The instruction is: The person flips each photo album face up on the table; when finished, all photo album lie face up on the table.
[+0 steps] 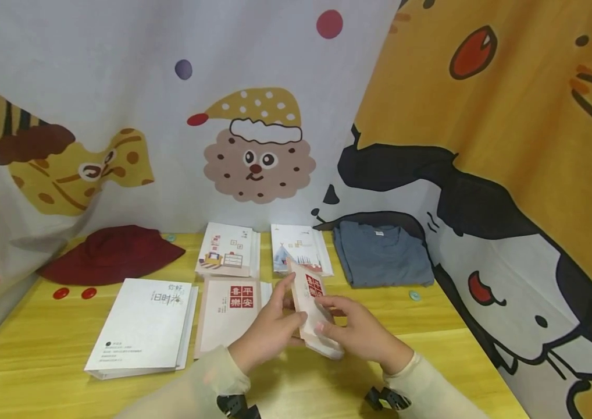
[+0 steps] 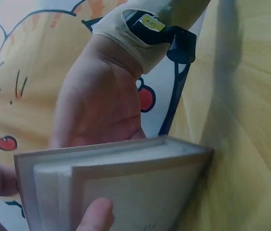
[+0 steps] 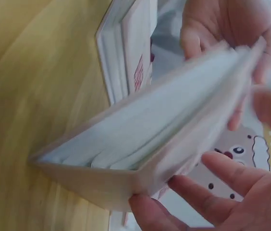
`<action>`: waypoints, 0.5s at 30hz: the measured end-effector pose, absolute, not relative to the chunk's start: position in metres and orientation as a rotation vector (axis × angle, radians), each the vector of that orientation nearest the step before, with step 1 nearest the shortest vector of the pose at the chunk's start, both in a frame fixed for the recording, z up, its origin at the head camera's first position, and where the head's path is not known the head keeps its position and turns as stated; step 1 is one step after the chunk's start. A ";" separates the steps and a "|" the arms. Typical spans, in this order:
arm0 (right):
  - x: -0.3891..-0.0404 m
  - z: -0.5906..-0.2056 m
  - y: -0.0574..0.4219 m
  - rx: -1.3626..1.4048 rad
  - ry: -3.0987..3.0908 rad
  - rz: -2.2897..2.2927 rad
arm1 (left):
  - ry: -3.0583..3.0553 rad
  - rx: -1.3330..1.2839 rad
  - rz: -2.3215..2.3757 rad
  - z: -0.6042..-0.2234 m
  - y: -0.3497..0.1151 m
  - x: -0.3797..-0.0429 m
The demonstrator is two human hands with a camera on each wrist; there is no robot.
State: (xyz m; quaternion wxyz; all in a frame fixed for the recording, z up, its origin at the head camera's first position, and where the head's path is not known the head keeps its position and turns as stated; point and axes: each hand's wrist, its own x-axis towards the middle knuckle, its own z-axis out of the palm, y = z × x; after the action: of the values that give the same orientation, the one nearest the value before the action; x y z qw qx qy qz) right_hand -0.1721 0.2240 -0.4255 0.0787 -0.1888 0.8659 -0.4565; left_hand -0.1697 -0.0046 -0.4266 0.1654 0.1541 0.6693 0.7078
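Note:
A pale pink photo album point(image 1: 306, 308) with red character squares on its cover is held tilted above the table. My left hand point(image 1: 270, 331) grips its left side; its thumb point(image 2: 98, 215) presses on one face, fingers on the other. My right hand point(image 1: 356, 329) lies against the printed cover, its fingers point(image 3: 198, 195) spread and fairly straight, tips touching near the spine. White pages show between the parted covers in the right wrist view. Just left lies a matching pink album point(image 1: 223, 317), and a larger white album point(image 1: 139, 326) lies beyond it.
Two illustrated albums point(image 1: 225, 250) lie along the back, beside a folded blue-grey shirt point(image 1: 382, 256). A dark red bucket hat point(image 1: 115, 253) sits back left, with two red buttons point(image 1: 75, 293) in front. A pale green button point(image 1: 414, 295) is at right. A printed curtain point(image 1: 134, 46) hangs behind.

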 end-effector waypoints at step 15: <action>-0.153 -0.407 0.213 -0.231 2.566 -1.705 | 1.941 0.727 1.893 -0.442 0.006 -0.174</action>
State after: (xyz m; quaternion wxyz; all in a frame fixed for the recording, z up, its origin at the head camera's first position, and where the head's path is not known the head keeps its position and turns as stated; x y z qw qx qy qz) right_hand -0.1530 0.2133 -0.4068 0.0261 -0.0746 0.8303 -0.5518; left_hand -0.1739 0.0061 -0.4423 0.1664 0.2555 0.6817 0.6650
